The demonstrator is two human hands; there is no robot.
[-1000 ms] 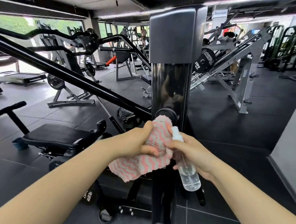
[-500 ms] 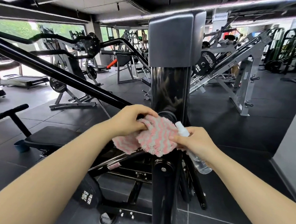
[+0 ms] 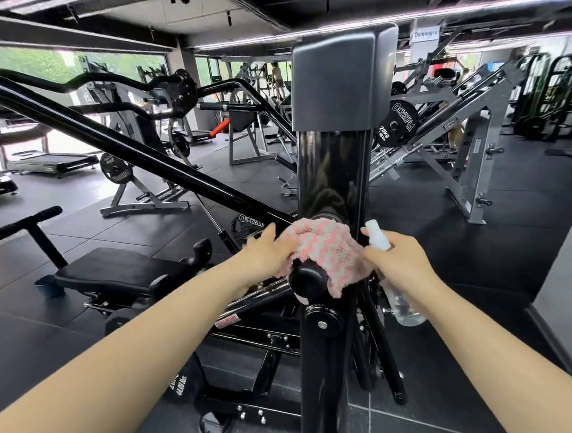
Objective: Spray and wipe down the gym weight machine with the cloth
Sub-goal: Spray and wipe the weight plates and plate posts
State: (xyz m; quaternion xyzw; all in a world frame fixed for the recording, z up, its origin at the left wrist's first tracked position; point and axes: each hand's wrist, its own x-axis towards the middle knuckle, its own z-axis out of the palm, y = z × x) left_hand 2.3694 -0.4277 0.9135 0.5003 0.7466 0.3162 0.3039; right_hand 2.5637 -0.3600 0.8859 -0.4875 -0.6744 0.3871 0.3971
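A black weight machine stands right in front of me, its glossy upright post (image 3: 331, 172) topped by a grey pad (image 3: 336, 75). A pink and grey striped cloth (image 3: 322, 252) is draped over a round black knob (image 3: 307, 279) on the post. My left hand (image 3: 262, 255) presses the cloth's left side with its fingers laid flat. My right hand (image 3: 395, 263) grips a clear spray bottle (image 3: 403, 307) with a white cap (image 3: 377, 238), and its fingertips touch the cloth's right edge.
A long black lever arm (image 3: 131, 153) slopes down from the left to the post. A black padded seat (image 3: 124, 270) with a T-handle (image 3: 26, 225) sits lower left. Grey plate-loaded machines (image 3: 466, 153) stand behind on the dark rubber floor. A grey wall (image 3: 568, 283) rises at right.
The cloth has slid upward along the post and now covers the knob's top. My left hand flattened out on it, and my right hand followed upward with the bottle.
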